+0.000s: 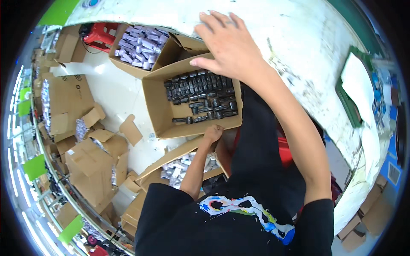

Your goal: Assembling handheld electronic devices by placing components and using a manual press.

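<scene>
Many black parts (198,87) sat in the box (154,106).
Right grip (230,49) spread wide near the bench (294,38); left grip (213,133) curled at the box's near side, hold unclear. Steadying seemed the step; shifting likely called for both.

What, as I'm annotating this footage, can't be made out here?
All in the head view:
Left hand: fingertips, hidden by the curled hand itself; whether they hold anything is unclear.
Right hand: palm, hidden by its back.
White table: far end, cut off by the upper edge.
Carton: much of its floor, covered by black parts.
Red object: mostly hidden by black trousers.
</scene>
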`<state>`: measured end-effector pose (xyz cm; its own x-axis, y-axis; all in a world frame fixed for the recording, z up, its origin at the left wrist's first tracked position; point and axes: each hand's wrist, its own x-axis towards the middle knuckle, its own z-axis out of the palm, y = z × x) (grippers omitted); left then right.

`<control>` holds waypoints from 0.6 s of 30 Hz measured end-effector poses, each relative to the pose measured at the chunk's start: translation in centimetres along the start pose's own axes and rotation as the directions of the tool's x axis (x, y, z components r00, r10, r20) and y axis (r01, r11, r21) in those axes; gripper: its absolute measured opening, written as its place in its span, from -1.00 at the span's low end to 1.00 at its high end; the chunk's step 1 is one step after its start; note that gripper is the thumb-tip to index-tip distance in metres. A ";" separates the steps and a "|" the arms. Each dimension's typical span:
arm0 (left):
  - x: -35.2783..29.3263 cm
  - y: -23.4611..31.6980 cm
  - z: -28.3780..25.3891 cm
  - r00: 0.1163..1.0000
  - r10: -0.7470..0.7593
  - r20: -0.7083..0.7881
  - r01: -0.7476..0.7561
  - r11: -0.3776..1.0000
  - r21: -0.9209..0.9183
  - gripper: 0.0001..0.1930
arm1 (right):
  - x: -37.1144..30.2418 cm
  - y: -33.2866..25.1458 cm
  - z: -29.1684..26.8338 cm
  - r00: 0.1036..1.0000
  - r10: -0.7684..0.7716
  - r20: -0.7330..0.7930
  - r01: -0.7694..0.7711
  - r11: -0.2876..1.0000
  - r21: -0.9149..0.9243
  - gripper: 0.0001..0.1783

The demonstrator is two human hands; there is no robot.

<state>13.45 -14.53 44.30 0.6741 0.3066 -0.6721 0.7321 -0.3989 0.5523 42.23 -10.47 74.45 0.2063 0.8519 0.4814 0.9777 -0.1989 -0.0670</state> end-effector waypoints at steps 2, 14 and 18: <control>-2.7 1.4 -0.2 0.991 0.005 -0.136 -0.032 0.981 -0.193 -0.61 | 0.6 -0.3 -0.3 0.998 -0.021 -0.060 0.024 0.999 0.049 -0.29; -10.1 10.2 3.3 0.817 0.543 -0.192 -0.482 0.827 0.290 -0.44 | -30.2 -8.3 -6.5 0.967 0.249 0.049 -0.233 0.795 0.560 -0.54; -11.7 21.0 1.4 0.838 0.474 -0.270 -0.486 0.873 0.025 -0.49 | -48.3 -4.2 -16.1 0.535 0.778 0.329 -0.840 0.531 0.110 -0.47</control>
<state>20.78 -27.70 63.00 0.9387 0.3009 -0.1682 0.3091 -0.5191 0.7969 27.53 -58.56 65.57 0.8841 0.4601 -0.0817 0.3500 -0.7678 -0.5366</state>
